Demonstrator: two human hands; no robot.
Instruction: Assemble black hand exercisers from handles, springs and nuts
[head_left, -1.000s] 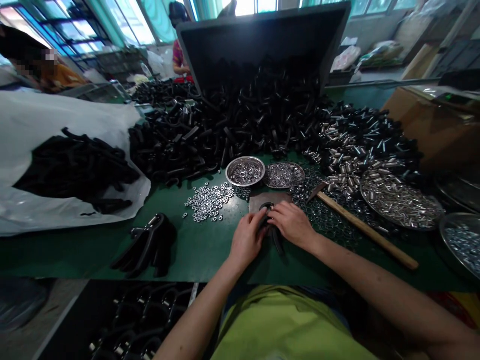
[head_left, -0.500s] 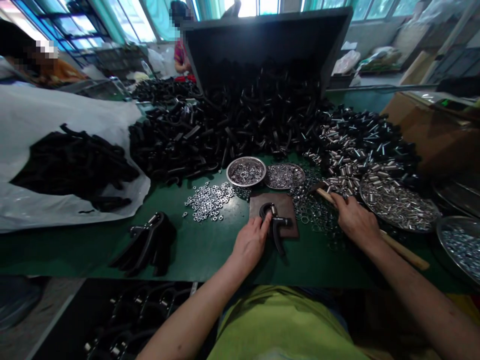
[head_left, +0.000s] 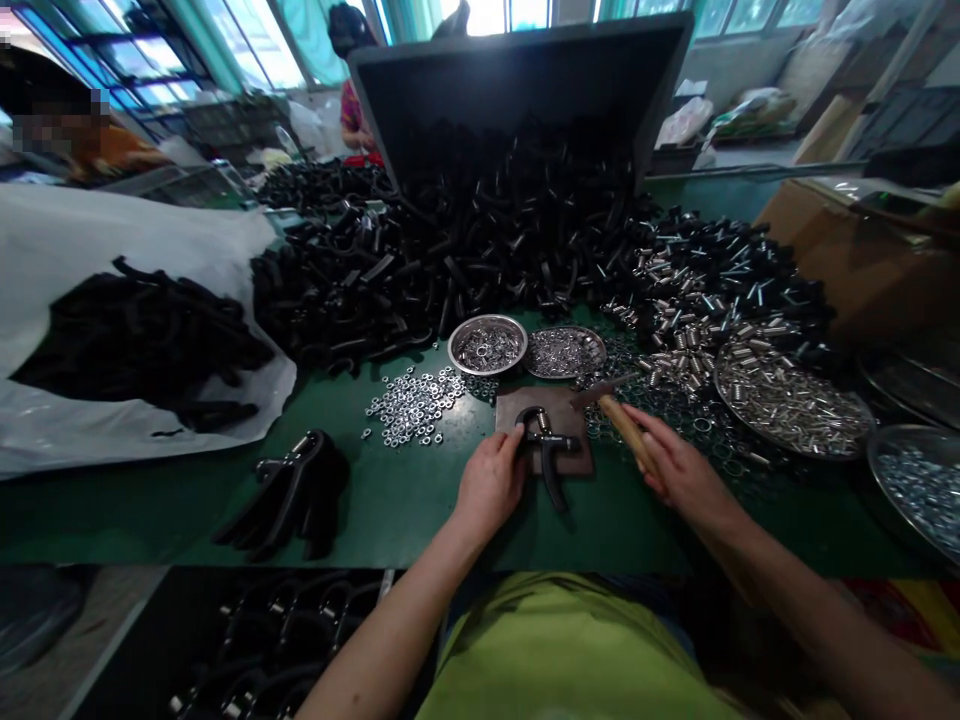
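Observation:
On a brown metal plate (head_left: 510,402) lies a black hand grip strengthener (head_left: 553,478), with its small coil spring at the top and a knob pointing right. My left hand (head_left: 486,488) pinches its left side, fingers closed against it. In my right hand (head_left: 688,475) is a hammer (head_left: 628,432), gripped by its wooden handle. The dark hammer head hangs near the plate's upper right corner, apart from the strengthener. Several more assembled hand grip strengtheners (head_left: 289,490) stand bunched together at the left on the green table (head_left: 405,500).
Loose nuts (head_left: 420,405) lie left of a metal bowl (head_left: 456,352) and a dish of small parts (head_left: 562,352). Springs (head_left: 679,345) and a spring tray (head_left: 791,400) are at right. Black handles (head_left: 480,250) pile up behind, below a tipped crate (head_left: 517,90). A white sack (head_left: 135,225) lies left.
My right hand has lifted the hammer and swung it left, its head now over the plate's corner. My left hand has shifted slightly left on the strengthener.

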